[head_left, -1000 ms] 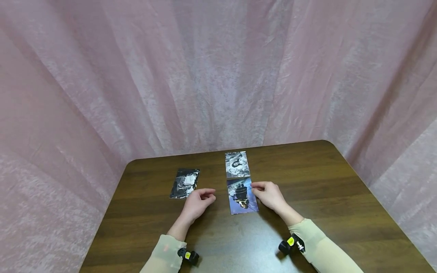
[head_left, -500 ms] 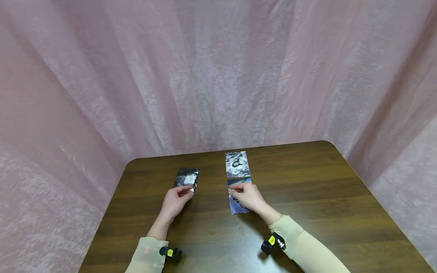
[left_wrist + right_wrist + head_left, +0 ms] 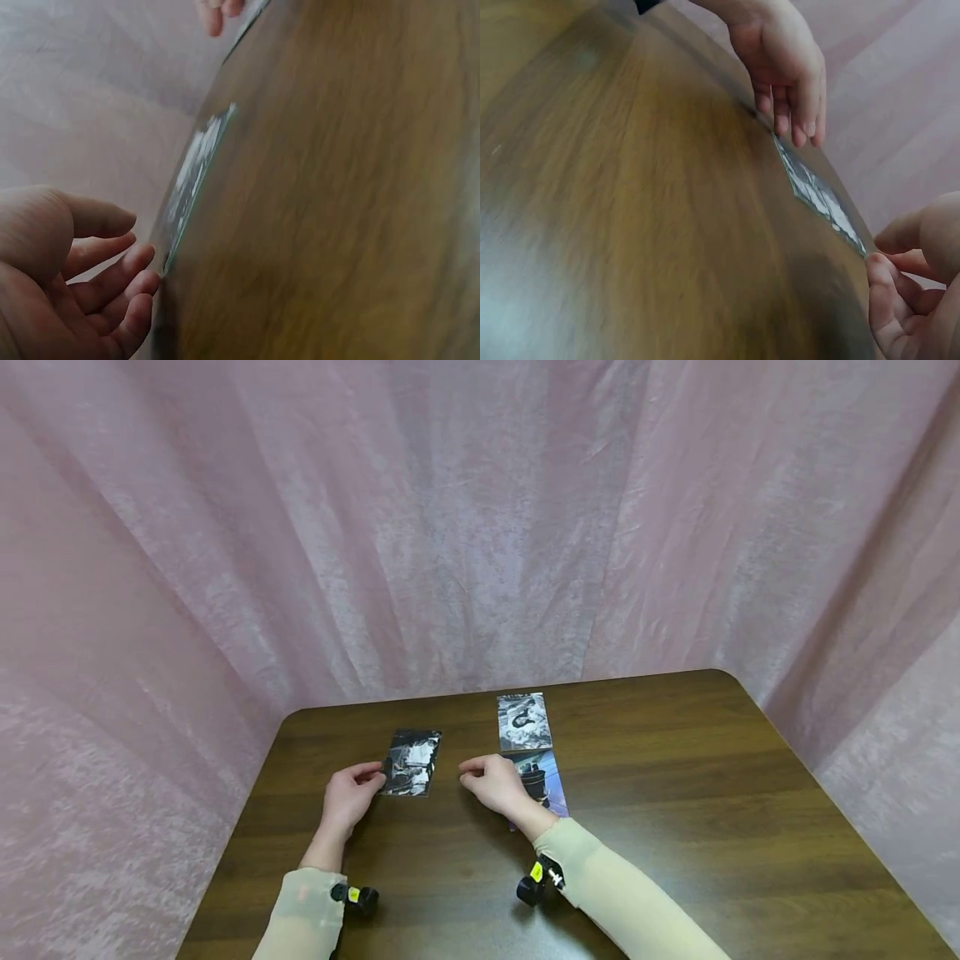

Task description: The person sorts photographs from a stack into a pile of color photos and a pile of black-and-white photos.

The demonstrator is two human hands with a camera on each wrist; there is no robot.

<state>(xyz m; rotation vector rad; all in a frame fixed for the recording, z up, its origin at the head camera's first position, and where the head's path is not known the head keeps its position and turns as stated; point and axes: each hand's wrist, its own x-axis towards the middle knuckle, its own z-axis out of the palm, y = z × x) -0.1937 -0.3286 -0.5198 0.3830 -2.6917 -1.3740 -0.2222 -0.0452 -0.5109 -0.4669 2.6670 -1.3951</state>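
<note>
A black-and-white photo card [image 3: 412,763] lies flat on the left part of the table. My left hand [image 3: 348,797] is at its left edge, fingertips right beside the card and thumb apart from the fingers in the left wrist view. To the card's right, my right hand [image 3: 495,783] hovers low with loosely bent fingers, holding nothing. Its forearm and hand partly cover a bluish colour photo card [image 3: 553,785]. Directly beyond that one lies another black-and-white photo card [image 3: 524,722], showing a dark-haired figure.
The brown wooden table [image 3: 690,793] has rounded far corners. Pink velvety curtains [image 3: 480,527] hang behind and around it. Small black wrist cameras sit on both pale sleeves [image 3: 600,877].
My left hand has moved left across the black-and-white card to its left edge. The right hand has also gone left, over the colour card and past it. The cards stay about where they were.
</note>
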